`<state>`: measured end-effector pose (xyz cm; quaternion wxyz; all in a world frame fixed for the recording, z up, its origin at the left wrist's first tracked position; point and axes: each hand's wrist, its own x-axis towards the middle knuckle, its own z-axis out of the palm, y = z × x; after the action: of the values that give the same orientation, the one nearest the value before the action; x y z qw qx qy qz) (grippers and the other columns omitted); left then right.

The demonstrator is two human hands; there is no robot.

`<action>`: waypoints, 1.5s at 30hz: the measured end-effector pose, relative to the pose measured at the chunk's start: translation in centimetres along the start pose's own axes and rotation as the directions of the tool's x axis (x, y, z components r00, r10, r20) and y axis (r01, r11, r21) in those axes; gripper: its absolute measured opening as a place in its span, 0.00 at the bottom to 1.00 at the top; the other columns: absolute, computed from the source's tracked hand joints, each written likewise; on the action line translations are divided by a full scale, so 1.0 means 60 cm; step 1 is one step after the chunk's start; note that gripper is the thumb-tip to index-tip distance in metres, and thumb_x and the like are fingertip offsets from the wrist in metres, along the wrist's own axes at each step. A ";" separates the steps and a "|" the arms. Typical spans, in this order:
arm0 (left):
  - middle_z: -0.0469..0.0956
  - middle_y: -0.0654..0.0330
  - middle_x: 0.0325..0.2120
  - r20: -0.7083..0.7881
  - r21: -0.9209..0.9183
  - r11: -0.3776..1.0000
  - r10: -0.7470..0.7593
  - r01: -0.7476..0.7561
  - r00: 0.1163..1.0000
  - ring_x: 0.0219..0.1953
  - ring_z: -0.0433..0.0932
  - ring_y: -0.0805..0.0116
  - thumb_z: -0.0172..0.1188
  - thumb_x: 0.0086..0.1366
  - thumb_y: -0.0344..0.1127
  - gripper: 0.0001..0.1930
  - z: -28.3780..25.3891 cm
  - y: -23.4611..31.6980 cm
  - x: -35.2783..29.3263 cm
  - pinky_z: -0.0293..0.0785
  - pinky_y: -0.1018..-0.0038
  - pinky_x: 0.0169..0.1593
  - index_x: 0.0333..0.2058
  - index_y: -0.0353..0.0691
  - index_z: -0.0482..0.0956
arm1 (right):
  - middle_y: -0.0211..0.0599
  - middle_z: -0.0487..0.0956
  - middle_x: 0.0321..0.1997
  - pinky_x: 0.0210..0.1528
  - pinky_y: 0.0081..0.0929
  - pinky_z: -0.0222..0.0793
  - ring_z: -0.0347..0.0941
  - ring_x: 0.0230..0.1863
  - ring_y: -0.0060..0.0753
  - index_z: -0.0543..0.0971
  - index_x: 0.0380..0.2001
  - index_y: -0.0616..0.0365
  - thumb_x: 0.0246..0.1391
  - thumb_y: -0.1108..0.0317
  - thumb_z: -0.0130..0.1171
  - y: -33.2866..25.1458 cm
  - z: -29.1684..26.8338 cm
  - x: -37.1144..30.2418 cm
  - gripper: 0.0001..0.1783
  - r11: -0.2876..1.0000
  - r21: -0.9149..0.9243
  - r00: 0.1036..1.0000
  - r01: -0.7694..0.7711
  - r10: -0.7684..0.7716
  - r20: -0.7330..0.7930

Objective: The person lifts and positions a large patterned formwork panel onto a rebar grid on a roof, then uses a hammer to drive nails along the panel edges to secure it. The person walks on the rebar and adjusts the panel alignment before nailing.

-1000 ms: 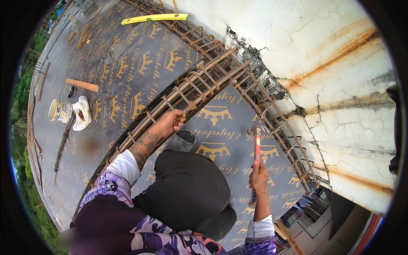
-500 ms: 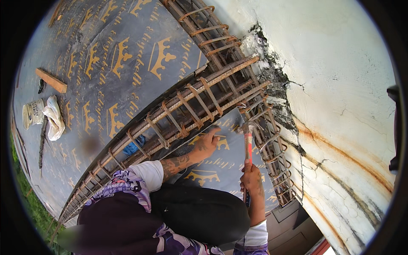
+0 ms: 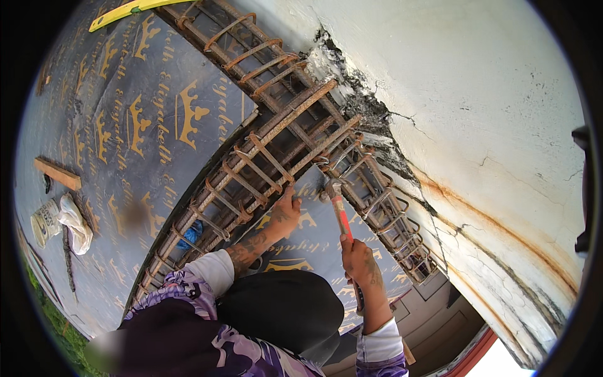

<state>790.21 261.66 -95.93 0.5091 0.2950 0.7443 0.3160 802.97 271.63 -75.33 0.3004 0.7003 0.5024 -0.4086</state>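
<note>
My right hand (image 3: pixel 359 261) is closed round the handle of a hammer (image 3: pixel 342 217) with a red band below its metal head. The hammer head is up, just left of the short rebar cage (image 3: pixel 377 198) that runs along the cracked wall. Its lower handle passes below my fist. My left hand (image 3: pixel 284 212) is at the inner edge of the long rebar cage (image 3: pixel 248 169), its raised forefinger at the lower end of a rusty stirrup. Thumb and forefinger look apart; the other fingers are partly hidden. The two cages and a third one meet beside the broken wall.
Dark printed formwork panels (image 3: pixel 125 94) spread on the left. On them lie a wood offcut (image 3: pixel 58 173), a white tub (image 3: pixel 46 224), a white plastic bag (image 3: pixel 75 223) and a yellow spirit level (image 3: pixel 129 10). Blue plastic (image 3: pixel 190 234) sits inside the long cage. The pale wall (image 3: pixel 477 113) rises on the right.
The view has shifted, bringing the yellow spirit level in at the top. My left hand has come up to the stirrup. The hammer head has moved left, away from the short cage.
</note>
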 end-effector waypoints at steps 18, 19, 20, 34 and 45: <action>0.71 0.65 0.26 0.745 -0.612 0.309 -0.083 0.728 0.661 0.26 0.69 0.77 0.54 0.70 0.32 0.07 -0.125 0.023 -0.051 0.63 0.81 0.25 0.39 0.35 0.77 | 0.68 0.78 0.29 0.39 0.56 0.72 0.76 0.36 0.71 0.75 0.34 0.68 0.65 0.49 0.47 0.107 0.136 0.010 0.27 0.972 0.118 0.945 0.203 -0.163 -0.282; 0.71 0.65 0.25 0.733 -0.610 0.368 -0.076 0.702 0.676 0.26 0.68 0.77 0.55 0.70 0.32 0.07 -0.123 0.031 -0.051 0.63 0.82 0.25 0.40 0.35 0.77 | 0.68 0.78 0.30 0.40 0.56 0.72 0.76 0.37 0.71 0.75 0.36 0.69 0.65 0.48 0.47 0.113 0.151 0.011 0.27 0.968 0.154 0.950 0.199 -0.152 -0.272; 0.71 0.66 0.24 0.722 -0.602 0.428 -0.070 0.675 0.688 0.25 0.68 0.78 0.55 0.70 0.32 0.07 -0.121 0.033 -0.049 0.62 0.83 0.24 0.41 0.35 0.77 | 0.68 0.78 0.30 0.41 0.57 0.72 0.76 0.37 0.71 0.74 0.38 0.69 0.65 0.48 0.47 0.122 0.173 0.014 0.28 0.964 0.170 0.945 0.204 -0.149 -0.292; 0.74 0.63 0.28 0.547 -0.640 0.657 0.023 0.399 0.837 0.25 0.68 0.79 0.52 0.65 0.24 0.04 -0.064 0.063 0.000 0.61 0.82 0.24 0.37 0.36 0.76 | 0.65 0.76 0.23 0.33 0.56 0.71 0.75 0.32 0.71 0.74 0.33 0.67 0.66 0.50 0.47 0.211 0.193 -0.017 0.26 0.945 0.247 0.918 0.216 -0.110 -0.381; 0.78 0.58 0.32 0.685 -0.510 0.747 0.052 0.427 0.727 0.26 0.67 0.78 0.56 0.69 0.29 0.06 -0.036 0.064 0.027 0.63 0.83 0.28 0.40 0.34 0.78 | 0.62 0.74 0.17 0.27 0.53 0.70 0.74 0.25 0.68 0.71 0.26 0.66 0.65 0.53 0.50 0.296 0.086 -0.019 0.24 0.975 0.019 0.892 0.223 -0.196 -0.407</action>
<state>788.13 264.92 -93.30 0.8376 0.1138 0.3890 0.3662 818.22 261.22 -76.66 0.1217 0.7204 0.6124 -0.3020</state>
